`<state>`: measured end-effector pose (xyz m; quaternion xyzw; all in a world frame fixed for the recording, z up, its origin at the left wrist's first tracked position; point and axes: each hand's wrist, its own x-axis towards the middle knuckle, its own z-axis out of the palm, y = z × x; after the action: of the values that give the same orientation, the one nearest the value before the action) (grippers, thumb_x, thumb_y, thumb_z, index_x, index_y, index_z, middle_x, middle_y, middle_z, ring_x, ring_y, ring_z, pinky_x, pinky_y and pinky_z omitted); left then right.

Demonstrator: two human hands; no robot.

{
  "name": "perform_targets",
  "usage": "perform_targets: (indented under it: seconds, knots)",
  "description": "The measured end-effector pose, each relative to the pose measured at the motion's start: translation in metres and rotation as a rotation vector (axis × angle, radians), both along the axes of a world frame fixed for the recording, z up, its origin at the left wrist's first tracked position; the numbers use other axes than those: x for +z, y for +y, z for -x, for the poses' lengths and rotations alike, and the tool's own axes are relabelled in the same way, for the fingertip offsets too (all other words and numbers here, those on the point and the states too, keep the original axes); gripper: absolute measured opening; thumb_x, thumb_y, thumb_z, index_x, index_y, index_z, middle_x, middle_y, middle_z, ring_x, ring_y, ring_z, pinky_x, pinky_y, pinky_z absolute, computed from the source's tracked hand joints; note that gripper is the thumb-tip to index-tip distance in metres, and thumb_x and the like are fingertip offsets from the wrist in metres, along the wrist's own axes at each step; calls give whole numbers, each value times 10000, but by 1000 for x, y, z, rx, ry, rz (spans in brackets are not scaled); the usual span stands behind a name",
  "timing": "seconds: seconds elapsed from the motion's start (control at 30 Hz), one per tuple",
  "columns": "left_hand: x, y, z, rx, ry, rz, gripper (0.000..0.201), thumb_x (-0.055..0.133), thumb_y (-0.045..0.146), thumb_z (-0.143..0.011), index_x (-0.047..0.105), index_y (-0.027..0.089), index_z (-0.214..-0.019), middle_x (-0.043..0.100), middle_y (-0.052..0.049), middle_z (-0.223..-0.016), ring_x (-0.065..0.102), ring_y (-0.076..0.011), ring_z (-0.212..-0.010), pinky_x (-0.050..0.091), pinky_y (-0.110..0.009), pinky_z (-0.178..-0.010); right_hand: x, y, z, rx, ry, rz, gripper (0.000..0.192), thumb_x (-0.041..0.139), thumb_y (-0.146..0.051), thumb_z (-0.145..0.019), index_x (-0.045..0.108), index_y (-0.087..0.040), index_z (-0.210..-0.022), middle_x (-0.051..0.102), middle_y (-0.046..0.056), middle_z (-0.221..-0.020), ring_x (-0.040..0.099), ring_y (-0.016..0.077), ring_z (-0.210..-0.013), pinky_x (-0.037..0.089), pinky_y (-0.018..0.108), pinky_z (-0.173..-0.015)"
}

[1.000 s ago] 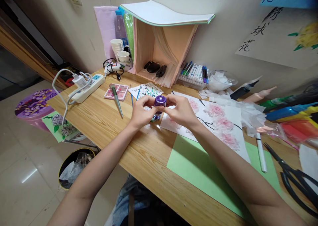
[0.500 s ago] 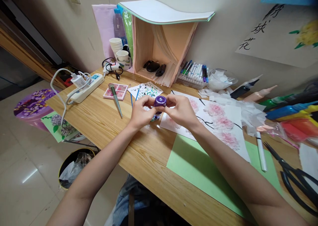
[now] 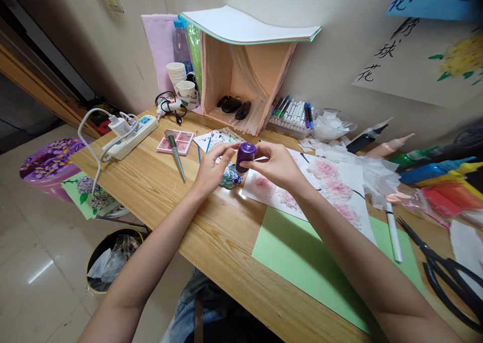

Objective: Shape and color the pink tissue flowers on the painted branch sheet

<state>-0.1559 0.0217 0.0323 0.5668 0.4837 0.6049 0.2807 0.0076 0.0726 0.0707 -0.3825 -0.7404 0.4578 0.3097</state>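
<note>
While your right hand pinches the purple bottle by its side, your left hand keeps fingertips on the other side (grip there looks light). It sits between both hands, above the desk, long axis tilted, cap end toward the left. Right hand is nearer. A small painted dish lies just below.

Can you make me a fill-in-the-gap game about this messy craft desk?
1. The right hand and the left hand hold a small pot with a ____ lid.
2. The sheet of paper lying nearest the person is ____.
3. The black scissors lie at the ____ end of the wooden desk.

Missing words: purple; green; right
</note>
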Motion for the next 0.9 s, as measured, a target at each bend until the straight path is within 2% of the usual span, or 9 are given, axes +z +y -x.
perform_targets:
  seconds: [0.1,0.2,0.27,0.37,0.5,0.6,0.7,0.8,0.9]
  knots:
    - [-2,3,16,126,-162,7,446,407,524,-930,700,190,-974,716,-79,-1003,645,-173,-941,478,-311,-871,-4,9,-3,-83,145,123,279,788,-294,-632,708,-135,-848,747,71,-865,693,204,-829,542,371,-848]
    - [-6,4,28,294,-189,24,304,511,424,-888,691,186,-942,718,-60,-947,644,-159,-884,485,-290,-821,-7,18,-6,-136,410,336,292,793,-334,-648,712,-157,-866,748,61,-919,697,199,-917,545,368,-928]
    - [-7,3,28,314,-115,75,220,602,324,-826,688,180,-970,712,-59,-981,636,-161,-930,474,-290,-850,-7,23,-7,-180,576,494,232,797,-316,-651,705,-185,-819,751,38,-918,692,187,-970,549,340,-959]
    - [-3,4,14,173,-49,137,223,680,303,-766,710,176,-948,718,-75,-1008,653,-177,-888,504,-306,-794,-5,23,-5,-217,699,700,156,797,-262,-658,689,-214,-760,753,10,-882,690,167,-993,555,288,-969]
    - [13,18,-14,-92,-144,113,466,798,306,-658,677,200,-1095,672,-87,-1188,615,-221,-1102,488,-349,-943,-6,16,1,-150,764,851,127,757,-235,-710,700,-208,-820,750,16,-899,688,139,-996,562,209,-936]
    - [26,32,-28,-190,-252,76,439,785,320,-683,675,204,-1091,673,-82,-1200,605,-225,-1144,462,-366,-1005,-10,12,5,-137,838,804,113,749,-264,-726,691,-225,-815,742,10,-914,683,130,-993,565,202,-925]
    - [32,43,-32,-203,-333,95,433,787,366,-675,679,187,-1054,717,-88,-1097,645,-229,-1076,462,-387,-1007,-7,10,5,-60,827,689,165,743,-365,-725,687,-228,-797,732,24,-952,670,157,-1022,561,256,-941]
    - [37,47,-29,-203,-320,116,413,764,416,-689,680,174,-1013,735,-92,-1013,665,-239,-1016,483,-399,-970,1,9,2,10,655,501,317,749,-415,-702,694,-209,-936,715,45,-1039,652,212,-1038,541,363,-948]
    - [43,45,-25,-150,-166,87,321,727,375,-733,677,180,-984,729,-77,-999,661,-223,-982,489,-375,-937,5,12,-3,-45,403,202,395,758,-395,-697,681,-181,-1019,706,64,-1063,635,241,-1026,491,402,-959]
